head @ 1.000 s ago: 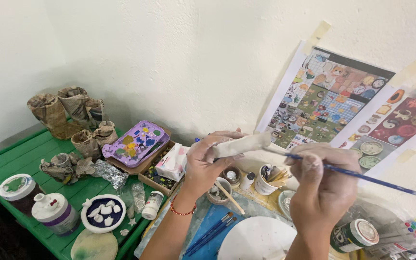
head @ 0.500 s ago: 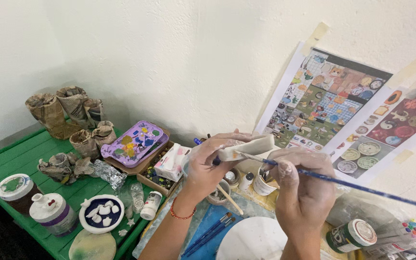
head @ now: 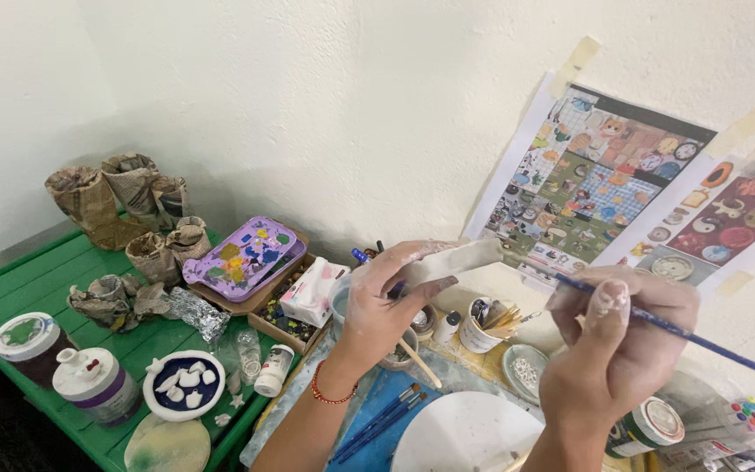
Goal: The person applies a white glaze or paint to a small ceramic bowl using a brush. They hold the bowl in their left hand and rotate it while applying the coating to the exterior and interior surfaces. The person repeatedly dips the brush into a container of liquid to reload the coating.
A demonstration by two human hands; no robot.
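here, nearest the camera, a round white plate point(head: 465, 433) lies at the bottom edge, with a few blue-handled brushes point(head: 377, 424) on a blue sheet beside it. just above, the right hand point(head: 618, 345) is curled closed around a long blue paintbrush point(head: 683, 332), thumb and fingers pinching its shaft, the handle running off to the lower right. the left hand point(head: 386, 301), wearing a red bead bracelet point(head: 329, 393) at the wrist, grips a pale, oblong clay piece point(head: 460, 260) between thumb and fingertips, holding it up in the air above the work surface; the brush tip meets the piece's right end.

under the hands sit small cups and a pot of tools point(head: 487, 323). to the left, a green slatted table point(head: 37, 280) carries white lidded jars point(head: 89, 380), a dark blue dish of white shapes point(head: 183, 385), a purple paint palette point(head: 242, 256) on a box, and crumpled newspaper cups point(head: 120, 197) further back. farthest off, printed reference sheets point(head: 605, 179) are taped to the white wall point(head: 308, 105).
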